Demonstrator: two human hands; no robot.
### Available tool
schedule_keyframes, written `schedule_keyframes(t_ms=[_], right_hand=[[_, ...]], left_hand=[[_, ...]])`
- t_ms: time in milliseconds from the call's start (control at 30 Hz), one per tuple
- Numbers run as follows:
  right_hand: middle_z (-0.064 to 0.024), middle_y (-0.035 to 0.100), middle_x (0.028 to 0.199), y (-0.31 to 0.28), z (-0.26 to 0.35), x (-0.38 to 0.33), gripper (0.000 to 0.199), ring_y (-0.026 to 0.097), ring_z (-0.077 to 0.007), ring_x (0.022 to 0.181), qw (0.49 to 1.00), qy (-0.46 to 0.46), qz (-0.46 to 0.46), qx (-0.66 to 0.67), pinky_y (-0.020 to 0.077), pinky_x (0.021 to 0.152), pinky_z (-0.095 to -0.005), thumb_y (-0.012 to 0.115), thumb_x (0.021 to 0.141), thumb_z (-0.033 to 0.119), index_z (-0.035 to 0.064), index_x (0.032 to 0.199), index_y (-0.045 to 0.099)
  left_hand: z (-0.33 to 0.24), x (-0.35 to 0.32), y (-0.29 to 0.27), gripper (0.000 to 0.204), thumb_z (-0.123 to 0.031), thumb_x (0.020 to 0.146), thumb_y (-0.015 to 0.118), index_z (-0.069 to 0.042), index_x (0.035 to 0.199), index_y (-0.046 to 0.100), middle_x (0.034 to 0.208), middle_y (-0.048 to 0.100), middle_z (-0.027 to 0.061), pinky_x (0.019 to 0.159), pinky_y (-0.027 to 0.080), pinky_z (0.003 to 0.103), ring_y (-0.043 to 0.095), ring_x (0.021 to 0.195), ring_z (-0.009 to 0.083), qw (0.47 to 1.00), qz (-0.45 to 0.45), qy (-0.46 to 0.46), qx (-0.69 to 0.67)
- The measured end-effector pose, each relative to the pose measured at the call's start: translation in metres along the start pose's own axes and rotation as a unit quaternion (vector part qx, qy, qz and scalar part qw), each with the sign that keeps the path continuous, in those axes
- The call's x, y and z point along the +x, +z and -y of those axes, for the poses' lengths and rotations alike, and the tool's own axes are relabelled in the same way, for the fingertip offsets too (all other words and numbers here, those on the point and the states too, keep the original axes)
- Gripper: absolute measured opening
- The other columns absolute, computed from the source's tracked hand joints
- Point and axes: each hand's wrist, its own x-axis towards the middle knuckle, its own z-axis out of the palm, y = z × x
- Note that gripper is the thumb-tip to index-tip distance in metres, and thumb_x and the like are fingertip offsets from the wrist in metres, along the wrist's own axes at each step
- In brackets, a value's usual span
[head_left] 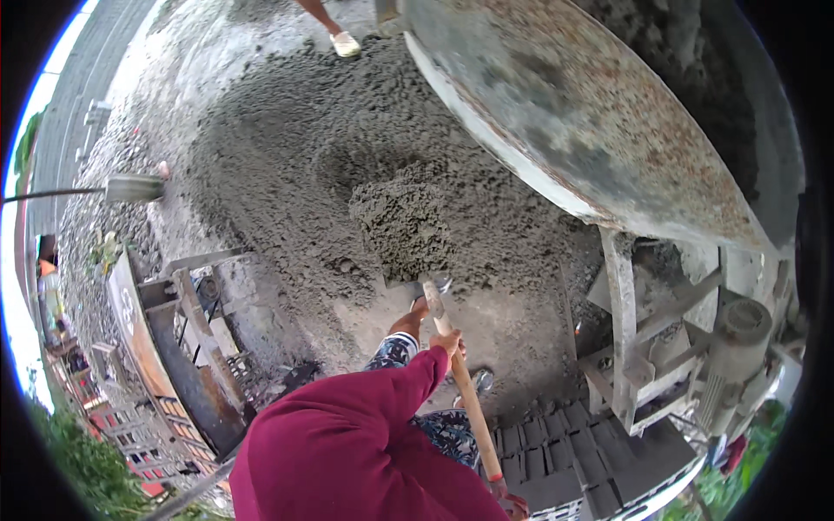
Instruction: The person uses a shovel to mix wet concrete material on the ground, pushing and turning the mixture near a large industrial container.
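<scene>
A shovel (470, 395) with a long wooden handle slants up from the lower right. Its blade carries a thick heap of wet grey concrete (404, 224), so most of the blade is hidden. My left hand (449, 342) is wrapped round the handle's upper middle, below the blade. Near the lower edge of the picture, my right hand (514, 505) closes on the handle's rear end, past a red band; it shows only in part. Around and beyond the blade spreads a wide bed of wet mix (269, 174), with a hollow just behind the load.
A large rusty metal drum or pan (573, 104) overhangs the right side, on a frame beside a motor (734, 347). Grey blocks (556, 451) stand in rows at lower right. A metal frame (195, 326) stands left. Another person's foot (345, 43) is at the far edge.
</scene>
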Motion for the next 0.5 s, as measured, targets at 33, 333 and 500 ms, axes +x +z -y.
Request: schedule_keyframes(t_ms=[33,333,500], right_hand=[[-0.0034,0.058,0.071,0.010,0.004,-0.001,0.014,0.057,-0.0157,0.068,1.000,0.000,0.009,-0.021,0.0431,0.051,-0.0282,0.054,0.075,0.013,0.0044,0.083,0.064],[-0.0072,0.060,0.069,0.159,0.109,-0.138,0.021,0.058,-0.0134,0.057,0.812,-0.012,0.561,0.157,0.0483,0.053,-0.0262,0.063,0.083,0.008,0.0014,0.099,0.053],[-0.0099,0.060,0.072,0.085,0.154,-0.236,0.043,0.060,-0.0164,0.061,0.677,-0.183,0.707,0.096,0.0504,0.055,-0.0297,0.066,0.077,-0.001,-0.0015,0.111,0.039]], left_hand=[[-0.026,-0.019,-0.014,0.017,-0.019,0.081,0.065,-0.007,0.079,0.053,0.066,0.052,0.0051,0.051,0.047,0.039,0.053,0.052,0.0192,0.999,-0.021,0.040,-0.014],[-0.323,-0.125,-0.176,0.013,-0.015,0.077,0.052,-0.003,0.074,0.047,0.056,0.049,0.0090,0.042,0.045,0.040,0.050,0.043,0.0239,0.921,-0.058,0.339,-0.180],[-0.267,-0.138,-0.196,0.018,-0.024,0.085,0.048,-0.010,0.074,0.046,0.055,0.048,0.0070,0.041,0.043,0.040,0.046,0.041,0.0243,0.924,0.058,0.367,-0.088]])
